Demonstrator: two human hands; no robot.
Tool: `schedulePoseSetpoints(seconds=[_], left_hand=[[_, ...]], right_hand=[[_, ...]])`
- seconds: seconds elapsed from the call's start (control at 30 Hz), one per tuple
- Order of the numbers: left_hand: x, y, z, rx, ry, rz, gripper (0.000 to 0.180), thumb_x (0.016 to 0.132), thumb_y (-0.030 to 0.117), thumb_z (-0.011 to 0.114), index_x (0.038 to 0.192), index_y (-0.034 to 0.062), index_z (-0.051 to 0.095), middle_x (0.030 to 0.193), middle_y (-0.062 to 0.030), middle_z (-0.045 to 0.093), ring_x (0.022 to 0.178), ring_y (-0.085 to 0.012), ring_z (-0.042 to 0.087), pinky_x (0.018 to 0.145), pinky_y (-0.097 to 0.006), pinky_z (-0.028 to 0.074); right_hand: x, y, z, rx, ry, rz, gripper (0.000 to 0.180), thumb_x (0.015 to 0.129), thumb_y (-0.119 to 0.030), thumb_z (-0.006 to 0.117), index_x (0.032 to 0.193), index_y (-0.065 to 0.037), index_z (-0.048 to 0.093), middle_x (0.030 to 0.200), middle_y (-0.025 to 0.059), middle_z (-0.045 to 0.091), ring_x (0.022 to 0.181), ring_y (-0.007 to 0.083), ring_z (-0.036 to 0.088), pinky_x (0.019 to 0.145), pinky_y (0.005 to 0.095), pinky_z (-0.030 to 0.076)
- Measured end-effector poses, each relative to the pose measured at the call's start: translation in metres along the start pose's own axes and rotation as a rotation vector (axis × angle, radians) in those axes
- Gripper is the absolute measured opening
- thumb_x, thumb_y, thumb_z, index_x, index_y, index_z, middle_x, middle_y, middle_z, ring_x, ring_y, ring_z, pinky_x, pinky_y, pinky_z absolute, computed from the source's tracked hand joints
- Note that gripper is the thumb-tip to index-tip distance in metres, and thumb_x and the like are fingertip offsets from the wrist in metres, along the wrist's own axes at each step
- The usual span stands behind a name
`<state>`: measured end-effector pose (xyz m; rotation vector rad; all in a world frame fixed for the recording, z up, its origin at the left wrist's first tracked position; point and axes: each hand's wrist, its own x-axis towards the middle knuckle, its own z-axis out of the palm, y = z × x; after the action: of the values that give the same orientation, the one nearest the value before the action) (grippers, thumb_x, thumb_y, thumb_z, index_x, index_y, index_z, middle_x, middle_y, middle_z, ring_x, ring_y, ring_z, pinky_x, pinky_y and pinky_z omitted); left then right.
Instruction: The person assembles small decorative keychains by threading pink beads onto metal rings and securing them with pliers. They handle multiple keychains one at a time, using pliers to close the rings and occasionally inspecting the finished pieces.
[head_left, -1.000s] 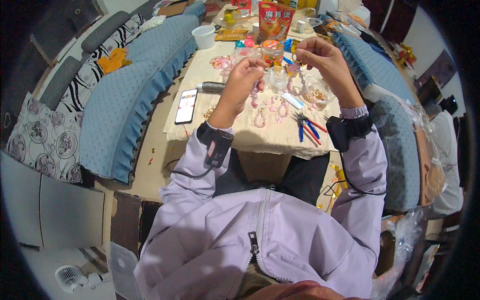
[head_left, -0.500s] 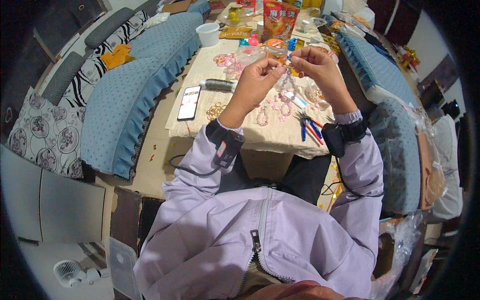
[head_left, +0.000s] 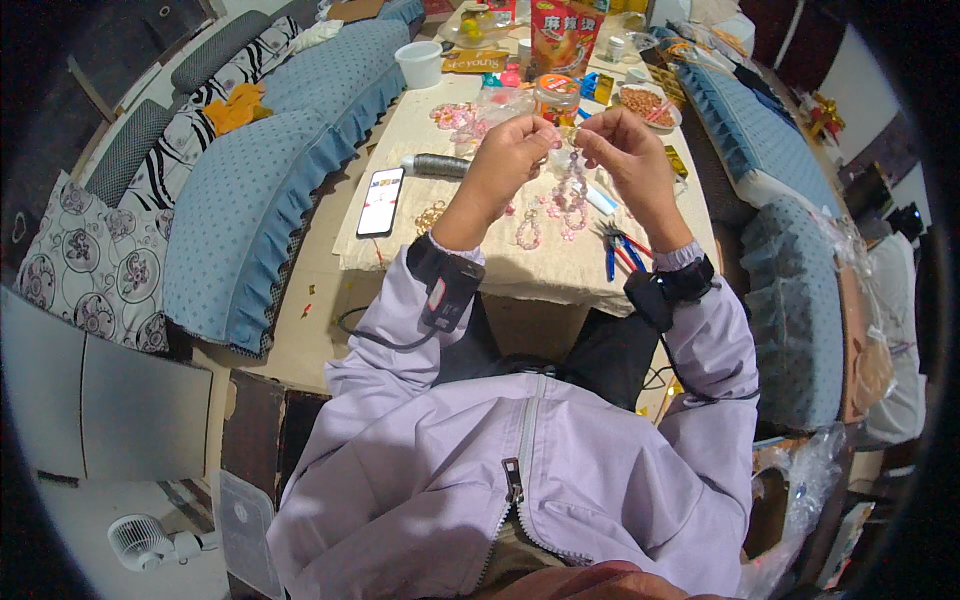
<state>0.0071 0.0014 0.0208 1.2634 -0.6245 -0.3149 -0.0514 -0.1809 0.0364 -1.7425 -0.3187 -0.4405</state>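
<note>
Over the far part of the cloth-covered table, my two hands are raised close together with fingertips nearly meeting. My left hand (head_left: pixel 508 170) is closed in a pinch; a small pinkish spot shows at its fingertips, too tiny to name. My right hand (head_left: pixel 634 162) pinches the upper end of a strand of pale pink and purple beads (head_left: pixel 572 190), which hangs down between the hands. Whether its lower end rests on the table I cannot tell. Below lies a loop of pink beads (head_left: pixel 528 232). Blue- and red-handled pliers (head_left: pixel 624 252) lie near my right wrist.
Left on the table are a lit phone (head_left: pixel 380 202), a spool of grey wire (head_left: pixel 442 165) and gold rings (head_left: pixel 430 216). Farther back stand a lidded jar (head_left: pixel 556 97), a white tub (head_left: pixel 418 66), a red food pouch (head_left: pixel 563 38) and a dish of brown beads (head_left: pixel 645 104). Sofas flank the table.
My right hand has moved slightly left and down, toward the left hand. The bead strand now hangs in plainer view between them, and the dish behind is uncovered.
</note>
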Motion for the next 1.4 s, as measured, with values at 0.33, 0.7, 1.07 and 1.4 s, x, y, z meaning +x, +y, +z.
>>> schedulePoseSetpoints(seconds=[0.33, 0.7, 1.07, 1.4], left_hand=[[0.004, 0.001, 0.008, 0.225, 0.110, 0.208, 0.032, 0.093, 0.030, 0.068, 0.098, -0.0014, 0.069, 0.076, -0.0009, 0.066, 0.068, -0.0051, 0.055, 0.060, -0.021, 0.042], [0.002, -0.003, 0.006, 0.305, 0.098, 0.171, 0.024, 0.088, 0.023, 0.073, 0.097, 0.0019, 0.067, 0.068, 0.0065, 0.055, 0.058, 0.0000, 0.043, 0.050, -0.018, 0.031], [0.006, 0.000, 0.004, 0.381, 0.151, 0.208, 0.020, 0.087, 0.020, 0.074, 0.087, 0.0015, 0.066, 0.063, 0.0069, 0.052, 0.057, -0.0010, 0.041, 0.050, -0.019, 0.033], [0.005, 0.007, 0.004, 0.360, 0.119, 0.211, 0.020, 0.088, 0.020, 0.073, 0.089, 0.0009, 0.067, 0.066, 0.0052, 0.056, 0.059, -0.0011, 0.046, 0.051, -0.019, 0.035]], right_hand=[[-0.007, 0.011, 0.010, 0.196, -0.049, 0.102, 0.020, 0.092, -0.011, 0.067, 0.107, 0.000, 0.060, 0.084, 0.0033, 0.066, 0.074, 0.0087, 0.062, 0.067, 0.0223, 0.051], [-0.006, 0.021, 0.012, 0.365, 0.075, 0.108, 0.033, 0.091, -0.013, 0.069, 0.118, 0.001, 0.056, 0.091, 0.0055, 0.068, 0.080, 0.0111, 0.064, 0.075, 0.0238, 0.053], [-0.008, 0.017, 0.007, 0.332, 0.059, 0.159, 0.027, 0.097, -0.018, 0.058, 0.121, -0.004, 0.059, 0.116, 0.0043, 0.062, 0.102, 0.0118, 0.060, 0.090, 0.0292, 0.049], [0.003, 0.008, 0.003, -0.042, -0.033, -0.074, 0.024, 0.093, -0.019, 0.066, 0.108, -0.001, 0.064, 0.098, 0.0037, 0.067, 0.089, 0.0082, 0.061, 0.079, 0.0224, 0.049]])
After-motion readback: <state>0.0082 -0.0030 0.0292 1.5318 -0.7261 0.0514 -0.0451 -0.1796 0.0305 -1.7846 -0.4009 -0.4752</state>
